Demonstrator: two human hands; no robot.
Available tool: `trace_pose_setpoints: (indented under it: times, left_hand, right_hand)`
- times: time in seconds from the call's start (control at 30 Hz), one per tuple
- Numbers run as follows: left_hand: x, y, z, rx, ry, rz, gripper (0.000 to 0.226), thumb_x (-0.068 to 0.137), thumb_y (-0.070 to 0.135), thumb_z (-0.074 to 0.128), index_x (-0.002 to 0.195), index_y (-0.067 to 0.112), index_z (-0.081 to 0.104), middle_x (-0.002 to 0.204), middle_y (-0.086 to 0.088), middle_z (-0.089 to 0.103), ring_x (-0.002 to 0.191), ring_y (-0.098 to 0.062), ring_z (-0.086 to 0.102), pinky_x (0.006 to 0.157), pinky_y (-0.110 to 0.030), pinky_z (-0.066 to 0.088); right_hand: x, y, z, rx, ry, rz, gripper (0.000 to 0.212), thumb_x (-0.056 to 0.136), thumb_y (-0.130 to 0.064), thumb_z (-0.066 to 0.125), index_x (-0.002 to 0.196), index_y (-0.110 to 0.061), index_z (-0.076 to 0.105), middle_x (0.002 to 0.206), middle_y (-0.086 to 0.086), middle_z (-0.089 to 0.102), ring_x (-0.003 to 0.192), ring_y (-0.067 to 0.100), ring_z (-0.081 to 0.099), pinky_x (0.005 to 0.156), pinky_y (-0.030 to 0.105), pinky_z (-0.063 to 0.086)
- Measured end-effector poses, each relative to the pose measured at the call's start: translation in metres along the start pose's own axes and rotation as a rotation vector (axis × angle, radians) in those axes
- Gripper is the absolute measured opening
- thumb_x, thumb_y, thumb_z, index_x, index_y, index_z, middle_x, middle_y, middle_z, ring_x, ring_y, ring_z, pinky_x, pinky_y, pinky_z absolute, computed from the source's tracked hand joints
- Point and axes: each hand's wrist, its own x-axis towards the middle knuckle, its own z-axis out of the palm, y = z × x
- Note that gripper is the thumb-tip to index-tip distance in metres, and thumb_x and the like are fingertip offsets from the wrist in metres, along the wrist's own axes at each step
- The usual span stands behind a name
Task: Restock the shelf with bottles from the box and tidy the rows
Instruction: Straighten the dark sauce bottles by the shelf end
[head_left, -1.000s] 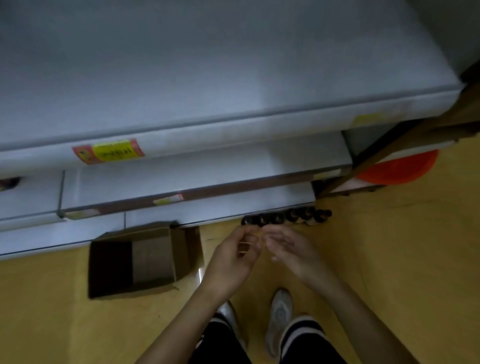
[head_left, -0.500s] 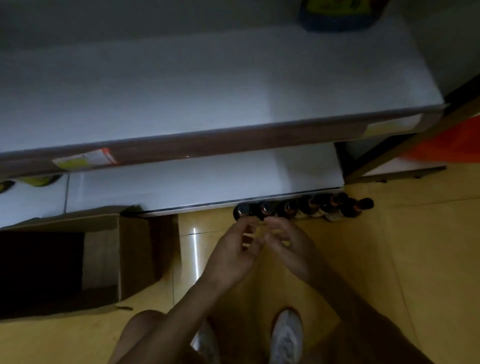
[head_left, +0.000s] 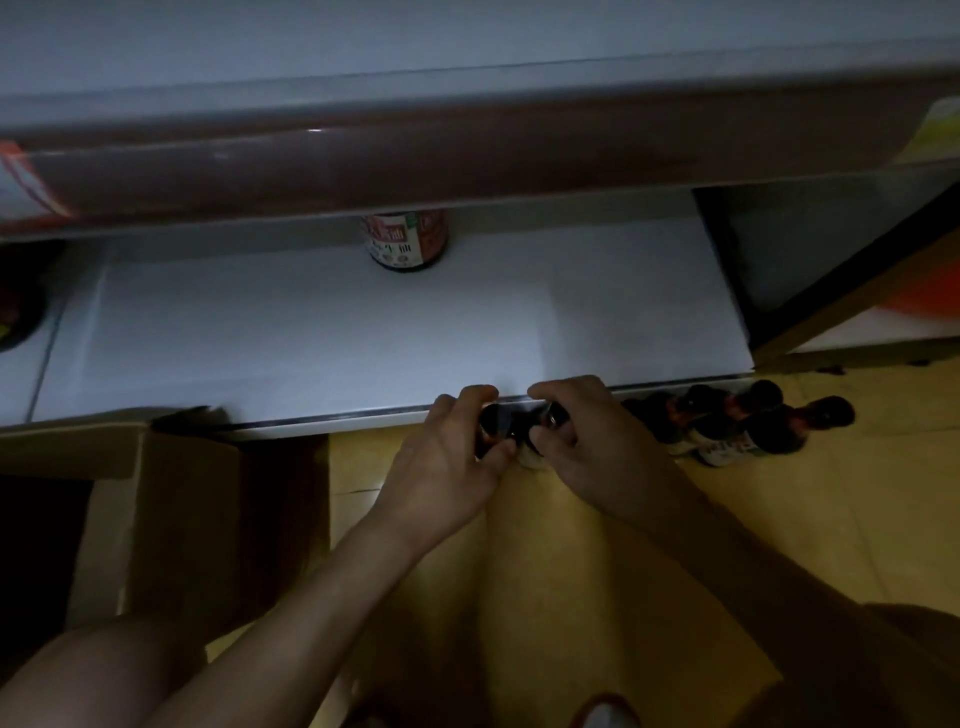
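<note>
Half a second ago both hands were empty above the floor row (head_left: 727, 426). Now my left hand (head_left: 447, 457) and right hand (head_left: 582, 436) each clamp one of the end bottles (head_left: 496, 421), on the floor against the shelf's (head_left: 363, 338) front edge. Shelving them looks next.

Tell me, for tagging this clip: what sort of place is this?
Probably a shop aisle: tiered white shelves with edge labels, dark sauce bottles lined on the floor, an open cardboard box.
</note>
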Motion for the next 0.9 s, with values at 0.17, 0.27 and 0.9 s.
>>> trace_pose_setpoints:
  times: [0.17, 0.27, 0.9]
  left_hand:
    - [0.014, -0.003, 0.006, 0.072, -0.044, 0.092, 0.053, 0.098, 0.037, 0.061, 0.146, 0.027, 0.041, 0.124, -0.002, 0.054, 0.102, -0.015, 0.059, 0.082, -0.030, 0.052]
    - [0.019, -0.010, 0.015, 0.090, -0.054, 0.117, 0.055, 0.097, 0.033, 0.064, 0.146, 0.024, 0.042, 0.127, -0.002, 0.056, 0.106, -0.016, 0.060, 0.084, -0.031, 0.053]
    - [0.041, -0.041, 0.038, -0.223, -0.085, 0.067, 0.028, 0.095, 0.030, 0.068, 0.122, 0.021, 0.061, 0.106, 0.002, 0.068, 0.093, -0.011, 0.062, 0.069, -0.013, 0.044]
  right_hand:
    - [0.010, 0.005, 0.002, -0.141, -0.079, 0.050, 0.049, 0.102, -0.033, 0.055, 0.148, -0.023, 0.042, 0.147, 0.002, 0.039, 0.121, 0.018, 0.055, 0.094, 0.024, 0.042]
    - [0.015, 0.010, 0.005, -0.152, -0.092, 0.061, 0.052, 0.102, -0.033, 0.055, 0.150, -0.024, 0.038, 0.144, 0.006, 0.044, 0.120, 0.020, 0.054, 0.089, 0.025, 0.041]
    - [0.018, 0.045, 0.044, 0.640, 0.069, 0.205, 0.021, 0.098, -0.010, 0.063, 0.116, -0.019, 0.057, 0.110, -0.001, 0.062, 0.097, 0.012, 0.065, 0.079, 0.027, 0.061]
